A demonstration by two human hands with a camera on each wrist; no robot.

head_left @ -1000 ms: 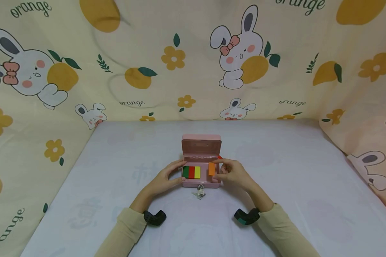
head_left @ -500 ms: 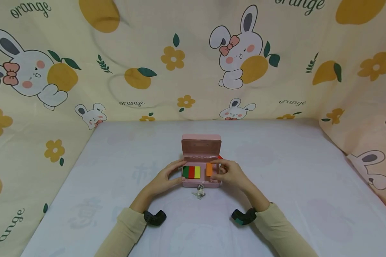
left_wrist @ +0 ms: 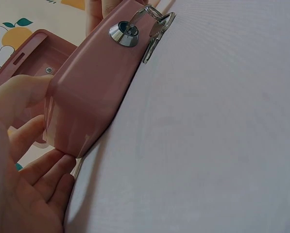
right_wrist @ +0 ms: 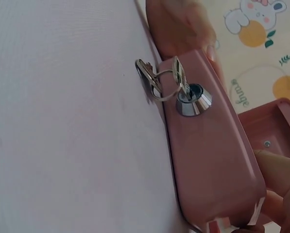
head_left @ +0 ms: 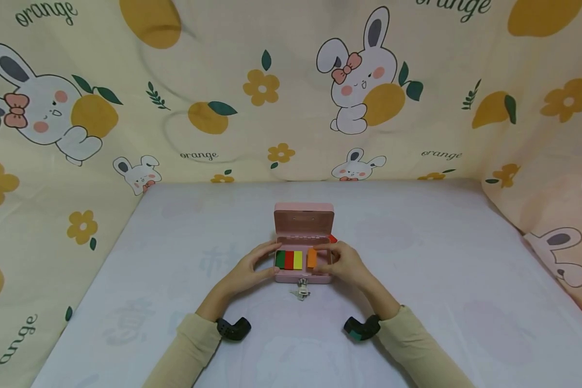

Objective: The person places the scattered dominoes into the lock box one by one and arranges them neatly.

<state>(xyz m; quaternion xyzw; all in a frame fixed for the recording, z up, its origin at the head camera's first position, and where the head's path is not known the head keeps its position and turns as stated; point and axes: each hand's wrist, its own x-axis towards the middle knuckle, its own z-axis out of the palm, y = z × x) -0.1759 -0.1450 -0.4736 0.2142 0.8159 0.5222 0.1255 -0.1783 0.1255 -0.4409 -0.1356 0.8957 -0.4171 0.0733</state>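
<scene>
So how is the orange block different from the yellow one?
The orange block is pinched by the right hand; the yellow block is not held. The yellow block sits against the red block, while the orange block is set apart by a gap. Both look narrow and rectangular.

The right hand (head_left: 347, 264) has shifted leftward, sliding the rectangular orange block (head_left: 312, 257) it pinches across the open pink metal box (head_left: 286, 279), nearer to the rectangular yellow block (head_left: 298, 260).
</scene>
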